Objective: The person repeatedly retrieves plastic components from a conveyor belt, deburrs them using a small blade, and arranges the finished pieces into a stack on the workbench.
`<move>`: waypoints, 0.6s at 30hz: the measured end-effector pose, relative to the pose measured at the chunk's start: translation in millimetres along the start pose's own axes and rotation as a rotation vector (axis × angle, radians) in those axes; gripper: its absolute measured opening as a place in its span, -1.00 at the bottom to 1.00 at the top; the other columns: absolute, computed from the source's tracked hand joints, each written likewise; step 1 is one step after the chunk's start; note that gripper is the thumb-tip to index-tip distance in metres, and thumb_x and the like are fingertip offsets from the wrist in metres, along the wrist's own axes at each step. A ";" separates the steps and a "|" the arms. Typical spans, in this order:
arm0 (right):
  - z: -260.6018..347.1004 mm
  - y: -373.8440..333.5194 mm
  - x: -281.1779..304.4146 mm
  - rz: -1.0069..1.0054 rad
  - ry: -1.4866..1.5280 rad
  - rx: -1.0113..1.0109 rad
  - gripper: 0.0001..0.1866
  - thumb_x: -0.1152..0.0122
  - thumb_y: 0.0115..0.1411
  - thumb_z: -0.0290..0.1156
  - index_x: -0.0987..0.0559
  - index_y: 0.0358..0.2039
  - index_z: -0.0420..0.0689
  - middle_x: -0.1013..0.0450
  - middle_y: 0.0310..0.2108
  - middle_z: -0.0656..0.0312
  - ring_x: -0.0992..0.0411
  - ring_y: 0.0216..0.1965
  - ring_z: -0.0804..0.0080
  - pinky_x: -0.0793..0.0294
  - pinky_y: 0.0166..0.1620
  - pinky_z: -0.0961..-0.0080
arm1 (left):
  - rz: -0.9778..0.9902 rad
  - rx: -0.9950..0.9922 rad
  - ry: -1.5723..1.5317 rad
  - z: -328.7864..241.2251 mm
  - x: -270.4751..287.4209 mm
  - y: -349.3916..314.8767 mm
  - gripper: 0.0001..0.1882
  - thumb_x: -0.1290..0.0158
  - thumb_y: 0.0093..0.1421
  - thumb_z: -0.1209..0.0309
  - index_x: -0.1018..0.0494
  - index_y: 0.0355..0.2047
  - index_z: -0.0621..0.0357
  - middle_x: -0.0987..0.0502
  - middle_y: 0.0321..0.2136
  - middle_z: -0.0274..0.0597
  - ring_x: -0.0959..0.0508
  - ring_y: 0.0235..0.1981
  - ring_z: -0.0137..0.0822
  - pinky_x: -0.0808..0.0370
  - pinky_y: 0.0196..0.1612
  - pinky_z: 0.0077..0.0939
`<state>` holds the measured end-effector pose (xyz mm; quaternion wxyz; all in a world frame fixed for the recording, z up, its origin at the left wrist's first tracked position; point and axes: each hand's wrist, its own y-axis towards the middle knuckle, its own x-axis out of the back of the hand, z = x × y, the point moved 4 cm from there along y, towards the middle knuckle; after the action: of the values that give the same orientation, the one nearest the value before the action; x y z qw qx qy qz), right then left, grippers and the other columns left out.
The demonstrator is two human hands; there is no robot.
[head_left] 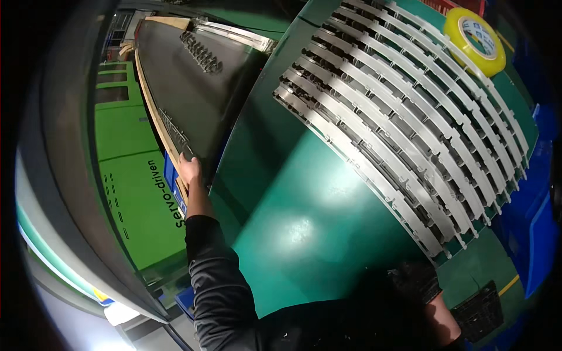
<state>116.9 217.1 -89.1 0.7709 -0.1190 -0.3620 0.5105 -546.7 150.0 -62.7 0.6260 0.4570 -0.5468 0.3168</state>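
Observation:
My left hand [190,169], bare, reaches over the near side of a dark conveyor belt [231,58]. Its fingertips close at the near end of a thin, toothed metal strip [174,130] that lies along the belt's left edge. Farther up the belt rests another dark, toothed metal strip [201,52]. At the lower right, my right hand [415,282] wears a black glove and sits in shadow by the green tabletop's edge; its fingers do not show clearly. Several long silvery metal strips [374,158] lie in rows on the green table [293,228], just beyond that hand.
A yellow roll of tape [474,42] lies at the far right beside the strips. Along the belt's left runs a wooden rail [153,108], with a green machine panel [126,193] beyond it. Blue bins [535,234] stand at the right, near a dark basket-like object [480,313].

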 end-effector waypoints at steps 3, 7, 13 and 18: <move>-18.9 -10.4 -13.1 -0.025 0.132 -0.098 -0.68 -0.08 0.00 -0.04 -0.55 -0.49 -0.04 -0.43 -0.57 0.09 -0.40 -0.53 0.06 -0.34 -0.50 0.20 | 0.001 -0.171 0.004 -9.0 -11.5 33.8 -0.39 0.09 -0.06 0.43 -0.15 0.07 0.29 -0.20 0.06 0.10 -0.21 0.09 -0.04 -0.13 0.14 -0.38; -10.6 0.5 -9.0 -0.088 0.105 0.013 -0.72 -0.13 -0.03 -0.08 -0.49 -0.56 -0.04 -0.35 -0.71 0.11 -0.34 -0.67 0.13 -0.30 -0.61 0.30 | 0.243 -0.085 -0.386 2.1 -38.0 58.2 -0.40 0.11 -0.08 0.54 -0.13 0.06 0.37 -0.35 -0.07 0.12 -0.37 -0.03 -0.07 -0.27 0.03 -0.43; 2.1 3.2 -5.0 -0.108 0.141 0.007 -0.73 -0.13 -0.03 -0.09 -0.49 -0.58 -0.03 -0.34 -0.72 0.12 -0.34 -0.67 0.14 -0.29 -0.61 0.30 | -0.005 -0.164 0.011 0.5 -48.3 72.6 -0.53 0.00 0.00 0.32 -0.30 -0.07 0.23 -0.51 -0.35 -0.03 -0.51 -0.33 -0.18 -0.41 -0.25 -0.38; -14.1 -0.5 -19.7 -0.181 0.141 0.070 -0.74 -0.14 -0.04 -0.10 -0.50 -0.59 -0.03 -0.33 -0.72 0.11 -0.34 -0.66 0.13 -0.29 -0.61 0.29 | -0.192 -0.201 0.095 -112.9 -27.5 47.2 -0.59 0.02 -0.02 0.34 -0.34 -0.09 -0.02 -0.48 -0.42 -0.02 -0.47 -0.30 -0.09 -0.38 -0.19 -0.24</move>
<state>122.6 202.3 -107.4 0.8411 -0.0944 -0.2981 0.4414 -550.0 274.5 -77.1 0.7210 0.4267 -0.4995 0.2205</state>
